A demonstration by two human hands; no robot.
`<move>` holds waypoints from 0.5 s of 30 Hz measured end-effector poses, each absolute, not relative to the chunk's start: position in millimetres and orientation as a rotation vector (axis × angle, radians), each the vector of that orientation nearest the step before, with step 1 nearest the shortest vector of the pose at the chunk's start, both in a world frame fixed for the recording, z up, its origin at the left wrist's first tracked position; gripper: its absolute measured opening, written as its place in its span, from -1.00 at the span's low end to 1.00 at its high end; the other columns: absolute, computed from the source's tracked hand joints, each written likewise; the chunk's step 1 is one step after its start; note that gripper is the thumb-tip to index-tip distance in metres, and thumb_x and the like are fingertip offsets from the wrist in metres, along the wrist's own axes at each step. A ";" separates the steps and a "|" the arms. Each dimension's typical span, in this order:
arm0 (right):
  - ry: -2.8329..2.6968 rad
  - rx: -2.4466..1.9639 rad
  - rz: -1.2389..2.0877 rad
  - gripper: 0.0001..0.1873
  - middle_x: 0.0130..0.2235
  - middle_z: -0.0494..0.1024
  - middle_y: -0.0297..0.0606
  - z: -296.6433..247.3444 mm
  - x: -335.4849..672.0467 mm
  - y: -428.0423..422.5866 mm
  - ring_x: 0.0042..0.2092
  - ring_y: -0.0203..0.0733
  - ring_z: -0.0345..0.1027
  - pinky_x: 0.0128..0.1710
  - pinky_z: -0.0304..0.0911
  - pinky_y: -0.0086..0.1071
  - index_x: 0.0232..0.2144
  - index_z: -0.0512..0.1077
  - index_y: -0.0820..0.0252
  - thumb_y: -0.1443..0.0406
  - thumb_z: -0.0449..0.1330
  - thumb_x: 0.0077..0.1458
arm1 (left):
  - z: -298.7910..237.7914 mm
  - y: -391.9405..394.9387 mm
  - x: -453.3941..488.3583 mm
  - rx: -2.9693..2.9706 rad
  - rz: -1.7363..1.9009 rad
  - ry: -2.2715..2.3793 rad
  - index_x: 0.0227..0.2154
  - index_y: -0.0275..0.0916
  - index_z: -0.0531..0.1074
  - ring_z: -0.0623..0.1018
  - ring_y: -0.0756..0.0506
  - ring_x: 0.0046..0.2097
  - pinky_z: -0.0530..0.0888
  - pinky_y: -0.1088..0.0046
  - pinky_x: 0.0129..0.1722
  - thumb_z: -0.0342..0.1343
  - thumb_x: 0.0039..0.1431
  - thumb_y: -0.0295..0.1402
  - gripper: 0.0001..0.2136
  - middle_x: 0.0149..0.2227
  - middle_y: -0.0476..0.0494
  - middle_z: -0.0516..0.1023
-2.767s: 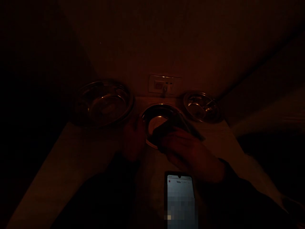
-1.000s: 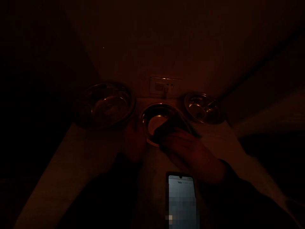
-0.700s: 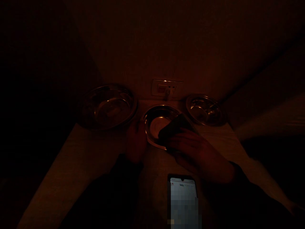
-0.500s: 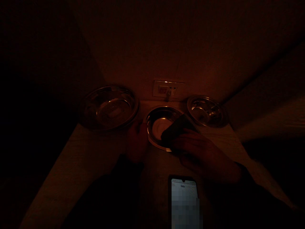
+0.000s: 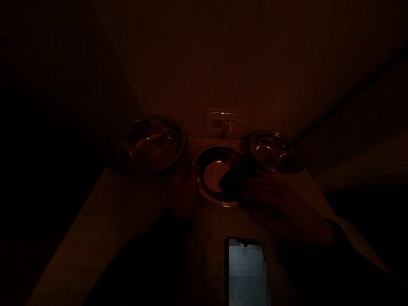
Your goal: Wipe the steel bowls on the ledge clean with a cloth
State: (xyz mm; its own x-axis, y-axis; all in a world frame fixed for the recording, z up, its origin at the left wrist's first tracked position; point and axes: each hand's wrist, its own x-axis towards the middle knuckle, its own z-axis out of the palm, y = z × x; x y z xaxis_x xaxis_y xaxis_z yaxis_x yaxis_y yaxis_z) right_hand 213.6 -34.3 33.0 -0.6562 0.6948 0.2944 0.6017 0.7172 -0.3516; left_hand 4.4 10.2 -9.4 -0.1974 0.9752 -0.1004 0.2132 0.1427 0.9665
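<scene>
The scene is very dark. A round, shallow metal bowl [image 5: 210, 199] stands in the middle of the table, its inner base catching some light. At its left edge is my left hand [image 5: 185, 191], closed at the rim; its fingertips are hard to make out. Over the bowl's right side, my right hand [image 5: 274, 197] grips a dark, flat scouring pad [image 5: 240, 172]. That pad covers part of the bowl's inside and right rim. Its exact material is lost in the gloom.
A larger metal bowl [image 5: 153, 148] stands at the back left, and a smaller one [image 5: 270, 151] at the back right. Behind them a socket plate [image 5: 225, 122] with a plug is on the wall. A lit phone [image 5: 247, 272] lies on the table [image 5: 79, 238] near me.
My right hand and the pad have shifted a little to the right across the bowl. My left hand stays at the rim. The picture is darker now.
</scene>
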 end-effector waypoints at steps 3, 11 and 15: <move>-2.511 -1.007 0.286 -0.71 -0.10 0.58 -0.18 32.6 214.6 -33.9 -0.03 -0.16 0.43 0.15 0.16 -0.09 -0.17 0.45 0.15 0.45 0.11 0.04 | -10.6 9.7 4.9 1.180 1.167 1.533 -0.20 -0.27 0.52 0.55 -0.14 -0.15 0.44 0.37 -0.16 -0.05 0.16 -0.28 -0.71 -0.21 -0.14 0.61; -2.466 -1.086 0.205 -0.67 -0.07 0.56 -0.08 28.0 218.7 -34.9 0.03 -0.05 0.39 0.02 0.35 -0.17 -0.07 0.43 0.25 0.41 0.13 0.06 | -12.2 9.6 6.1 1.238 1.186 1.595 -0.24 -0.29 0.51 0.54 -0.15 -0.17 0.43 0.34 -0.14 -0.07 0.20 -0.26 -0.71 -0.20 -0.19 0.60; -2.476 -1.098 0.159 -0.70 -0.10 0.57 -0.09 30.6 222.4 -34.5 0.01 -0.03 0.39 0.01 0.36 -0.13 -0.10 0.45 0.24 0.41 0.11 0.09 | -13.0 8.5 5.6 1.261 1.180 1.610 -0.21 -0.30 0.50 0.54 -0.16 -0.15 0.42 0.32 -0.12 -0.09 0.21 -0.26 -0.69 -0.19 -0.21 0.60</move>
